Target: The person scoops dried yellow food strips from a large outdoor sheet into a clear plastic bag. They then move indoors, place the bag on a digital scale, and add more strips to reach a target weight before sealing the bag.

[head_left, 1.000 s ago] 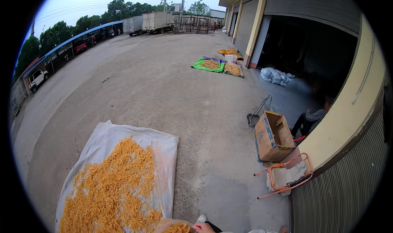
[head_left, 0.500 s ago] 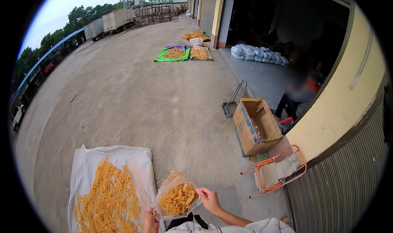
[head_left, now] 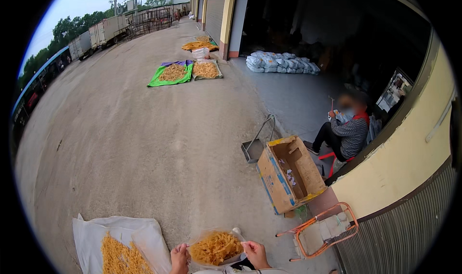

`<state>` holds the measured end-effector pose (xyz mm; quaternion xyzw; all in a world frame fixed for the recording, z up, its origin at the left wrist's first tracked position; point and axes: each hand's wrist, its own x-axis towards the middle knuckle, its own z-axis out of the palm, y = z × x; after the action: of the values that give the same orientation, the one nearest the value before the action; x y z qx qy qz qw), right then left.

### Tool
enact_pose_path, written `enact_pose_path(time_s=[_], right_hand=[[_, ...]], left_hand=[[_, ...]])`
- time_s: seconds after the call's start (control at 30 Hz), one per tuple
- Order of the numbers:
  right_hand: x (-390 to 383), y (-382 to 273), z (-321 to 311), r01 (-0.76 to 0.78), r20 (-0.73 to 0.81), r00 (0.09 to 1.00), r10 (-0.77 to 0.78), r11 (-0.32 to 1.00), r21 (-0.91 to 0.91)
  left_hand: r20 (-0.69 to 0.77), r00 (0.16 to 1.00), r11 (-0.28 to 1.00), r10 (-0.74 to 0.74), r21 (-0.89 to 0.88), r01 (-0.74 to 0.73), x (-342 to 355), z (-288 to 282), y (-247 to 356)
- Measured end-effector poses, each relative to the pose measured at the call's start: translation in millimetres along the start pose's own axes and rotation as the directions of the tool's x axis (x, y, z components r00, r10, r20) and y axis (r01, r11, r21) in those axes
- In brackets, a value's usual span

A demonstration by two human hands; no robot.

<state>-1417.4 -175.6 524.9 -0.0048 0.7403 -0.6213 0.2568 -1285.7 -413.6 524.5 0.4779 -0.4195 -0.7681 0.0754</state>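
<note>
My left hand point(head_left: 180, 257) grips the left edge of a clear plastic bag point(head_left: 200, 263) at the bottom of the view. My right hand point(head_left: 255, 253) pinches the bag's right edge. Inside the bag are orange-yellow dried strips point(head_left: 217, 246). To the left of my hands, a white sheet point(head_left: 89, 238) lies on the concrete with similar, smaller orange pieces point(head_left: 118, 259) spread on it.
A cardboard box point(head_left: 272, 178), a metal dustpan point(head_left: 251, 150) and an orange-framed folding chair point(head_left: 321, 233) stand at the right. A seated person point(head_left: 351, 134) is in the doorway by stacked sacks point(head_left: 281, 63). Farther off lie green tarps point(head_left: 156, 80) with piles, and trucks point(head_left: 106, 31).
The view has swung toward the doorway, so the sheet sits lower. Both hands and the bag came up into view and now sit lower than half a second ago. The seated person is more visible.
</note>
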Motion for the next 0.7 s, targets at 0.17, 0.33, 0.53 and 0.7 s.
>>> enact_pose_path(time_s=[0.17,0.33,0.53,0.7], right_hand=[[166.6,24.4,2.5,0.162,0.052,0.986,-0.157,0.979,-0.124],[284.8,-112.9,22.5,0.278,0.123,0.957,-0.264,0.955,-0.108],[453.3,-213.0,30.6,0.35,0.155,0.93,-0.333,0.932,-0.096],[582.6,-269.3,36.3,0.343,0.069,0.939,-0.337,0.932,-0.12]], left_hand=[[0.013,0.986,0.981,0.168,0.1,-0.168,138.5,67.0,63.8],[-0.199,0.954,0.966,0.225,0.177,-0.191,179.3,128.6,145.4],[-0.001,0.796,0.678,0.606,0.525,-0.515,318.3,171.6,170.1],[0.401,0.609,0.108,0.684,0.77,-0.629,436.4,238.3,255.7]])
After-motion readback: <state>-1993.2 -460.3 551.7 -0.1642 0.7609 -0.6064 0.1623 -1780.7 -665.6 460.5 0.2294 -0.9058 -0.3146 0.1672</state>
